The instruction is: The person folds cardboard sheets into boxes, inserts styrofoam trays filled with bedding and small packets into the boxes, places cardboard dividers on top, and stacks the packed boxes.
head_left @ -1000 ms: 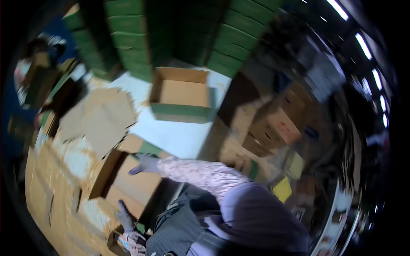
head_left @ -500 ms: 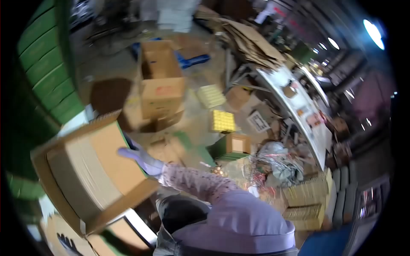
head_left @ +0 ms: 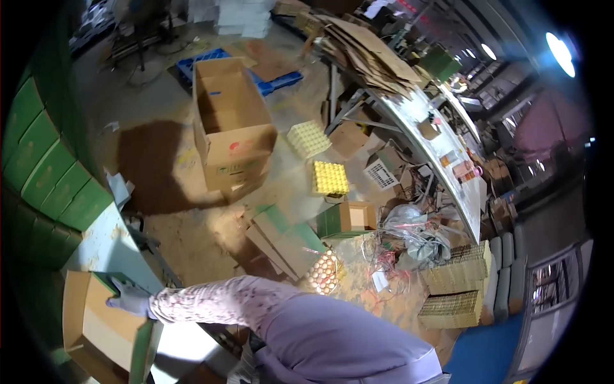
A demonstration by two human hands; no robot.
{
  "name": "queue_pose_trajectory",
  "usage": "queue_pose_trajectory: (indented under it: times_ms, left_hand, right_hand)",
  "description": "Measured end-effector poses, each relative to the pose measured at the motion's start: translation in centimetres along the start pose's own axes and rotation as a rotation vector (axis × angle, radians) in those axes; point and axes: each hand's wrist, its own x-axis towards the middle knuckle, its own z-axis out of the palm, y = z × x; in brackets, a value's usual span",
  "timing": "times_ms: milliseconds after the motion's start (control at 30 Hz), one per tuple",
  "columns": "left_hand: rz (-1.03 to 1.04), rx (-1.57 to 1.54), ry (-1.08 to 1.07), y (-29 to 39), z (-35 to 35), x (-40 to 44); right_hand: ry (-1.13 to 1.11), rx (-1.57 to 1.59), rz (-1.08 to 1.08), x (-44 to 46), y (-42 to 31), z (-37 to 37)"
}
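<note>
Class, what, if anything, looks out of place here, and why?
The crumpled plastic on the floor near the white table: it lies loose and tangled among scattered scraps, like stray litter. The open box in the right hand shows no obvious damage.

Right fingers (head_left: 119, 301) gripping cardboard box (head_left: 110, 333)

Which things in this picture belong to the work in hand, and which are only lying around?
Seemingly in the work:
open box, gripped at its edge by the right hand
stacked green boxes, perhaps, since their colour matches its side

Apparently just lying about:
large carton
yellow tray
blue pallet
crumpled plastic
</note>
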Motion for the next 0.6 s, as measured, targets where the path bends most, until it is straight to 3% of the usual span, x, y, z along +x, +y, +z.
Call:
queue_pose_trajectory:
  times_ms: [33, 67, 167, 233, 300, 333, 367, 400, 467, 500, 533, 567, 600]
  left_hand:
    - [-0.023, 0.009, -0.004, -0.2, -0.3, -0.2]
    - [-0.044, 0.010, -0.015, -0.3, -0.2, -0.6]
    - [-0.115, 0.025, -0.037, -1.0, -0.8, -2.0]
    - [-0.172, 0.030, -0.031, -1.7, -1.3, -3.4]
    - [-0.247, 0.028, -0.033, -2.4, -1.9, -5.4]
    - [-0.289, 0.028, -0.034, -2.8, -2.1, -6.4]
    - [-0.332, 0.032, -0.046, -3.1, -2.5, -7.8]
    - [-0.396, 0.042, -0.066, -3.6, -3.1, -9.6]
    - [-0.631, 0.104, -0.206, -4.5, -4.2, -14.2]
    - [-0.788, 0.153, -0.356, -5.1, -4.0, -17.0]
    - [-0.920, 0.186, -0.524, -5.9, -3.3, -20.0]
    - [-0.872, 0.072, -0.422, -9.6, 1.9, -24.1]
    - [-0.780, 0.127, -0.211, -12.5, 8.2, -28.3]
  right_hand:
    - [0.012, -0.038, 0.154, 0.8, -0.1, 1.3]
    - [-0.071, -0.041, 0.124, 1.6, -0.5, 0.9]
    - [0.040, 0.041, -0.034, 3.9, 0.3, 1.2]
    - [-0.043, 0.394, 0.015, 5.8, 2.9, -0.3]
    - [0.174, 0.217, 0.028, 5.2, 6.5, -2.8]
    - [0.363, -0.163, -0.129, 5.4, 12.1, -2.6]
    - [0.203, -0.333, 0.125, -0.3, 9.9, -3.4]
    - [-0.048, -0.576, 0.007, -0.8, 16.2, -1.3]
    - [-0.545, -0.731, -0.053, -8.0, 13.9, 2.5]
    - [-0.356, -0.798, -0.259, -10.0, 16.6, 5.4]
    - [-0.553, -0.943, -0.239, -11.5, 13.4, 6.7]
    - [-0.759, -1.066, -0.237, -13.3, 9.8, 7.8]
    - [-0.676, -0.873, -0.478, -13.4, 14.8, 10.2]
